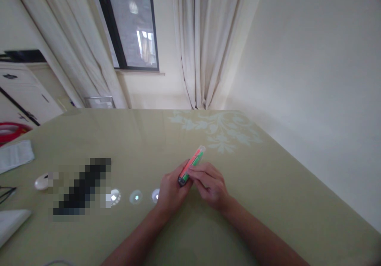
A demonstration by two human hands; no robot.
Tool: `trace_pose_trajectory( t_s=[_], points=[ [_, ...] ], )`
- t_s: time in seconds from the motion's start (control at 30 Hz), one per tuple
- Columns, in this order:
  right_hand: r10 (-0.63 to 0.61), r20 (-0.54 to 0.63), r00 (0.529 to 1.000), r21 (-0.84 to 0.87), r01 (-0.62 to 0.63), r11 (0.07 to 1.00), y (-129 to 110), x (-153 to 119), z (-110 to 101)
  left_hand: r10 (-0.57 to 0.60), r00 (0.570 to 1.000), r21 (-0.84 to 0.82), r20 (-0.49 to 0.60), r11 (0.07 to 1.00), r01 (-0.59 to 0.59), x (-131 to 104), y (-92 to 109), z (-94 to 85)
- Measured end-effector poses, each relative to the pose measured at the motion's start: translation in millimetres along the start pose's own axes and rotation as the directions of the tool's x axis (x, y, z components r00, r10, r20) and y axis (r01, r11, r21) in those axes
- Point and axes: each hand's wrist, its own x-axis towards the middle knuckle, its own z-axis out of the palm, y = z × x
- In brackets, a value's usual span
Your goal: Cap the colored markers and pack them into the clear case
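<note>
Above the table (pixel 262 202) my left hand (pixel 172 188) is closed around a slim coral-and-green pack (pixel 195 159), which looks like highlighters side by side. Its see-through end points away from me and tilts right; the dark end sits by my left thumb. My right hand (pixel 211 184) is closed too, its thumb and fingertips pinching the pack's green side. The fingers cover part of the pack, so its lower middle is hidden.
Left on the glossy tabletop are a white mouse (pixel 41 182), a pixelated dark long shape (pixel 83 190), a white packet (pixel 16 155), a red item (pixel 13 133) and a white device's corner (pixel 12 222). A wall (pixel 321 99) borders the table's right side.
</note>
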Motion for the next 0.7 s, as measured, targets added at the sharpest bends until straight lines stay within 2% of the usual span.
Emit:
trace_pose_trajectory(
  t_s=[0.1,0.17,0.2,0.23,0.3,0.37,0.4,0.43,0.5,0.6,0.7],
  points=[
    [0.134,-0.074,0.988,0.105,-0.126,0.986,-3.9,-1.7,-1.0,0.048,0.998,0.062,-0.050,0.997,-0.045,-0.9,-4.9,1.4],
    [0.287,-0.142,0.947,0.185,-0.259,0.948,-4.7,-1.7,-0.9,0.092,0.989,0.118,-0.115,0.990,-0.078,-0.7,-7.7,-0.8],
    [0.385,-0.143,0.912,0.237,-0.346,0.908,-4.1,-1.5,-0.3,0.115,0.982,0.148,-0.151,0.985,-0.093,-0.3,-8.9,-3.0],
    [0.487,-0.102,0.868,0.298,-0.440,0.847,-2.9,-1.3,0.9,0.141,0.972,0.180,-0.189,0.978,-0.107,0.1,-9.9,-5.5],
    [0.650,0.089,0.755,0.430,-0.618,0.658,0.6,-1.3,4.4,0.221,0.943,0.247,-0.248,0.956,-0.159,1.0,-12.0,-10.6],
    [0.694,0.307,0.651,0.536,-0.721,0.439,3.2,-2.1,8.9,0.322,0.911,0.302,-0.256,0.922,-0.241,1.2,-14.1,-14.2],
    [0.678,0.388,0.625,0.575,-0.739,0.352,3.5,-2.6,11.1,0.370,0.896,0.321,-0.245,0.903,-0.285,1.0,-15.1,-15.0],
    [0.652,0.441,0.616,0.605,-0.741,0.291,3.0,-3.2,13.1,0.408,0.884,0.334,-0.226,0.886,-0.323,0.6,-15.9,-15.1],
    [0.604,0.482,0.635,0.650,-0.721,0.241,0.1,-4.0,16.3,0.455,0.870,0.347,-0.189,0.860,-0.374,-0.7,-17.1,-13.7],
    [0.580,0.465,0.669,0.698,-0.680,0.225,-5.5,-4.8,19.5,0.503,0.852,0.354,-0.146,0.831,-0.429,-2.8,-17.3,-10.1],
    [0.619,0.425,0.661,0.732,-0.653,0.195,-8.6,-6.1,21.9,0.528,0.839,0.347,-0.131,0.817,-0.460,-4.4,-16.3,-7.7]
  ],
)
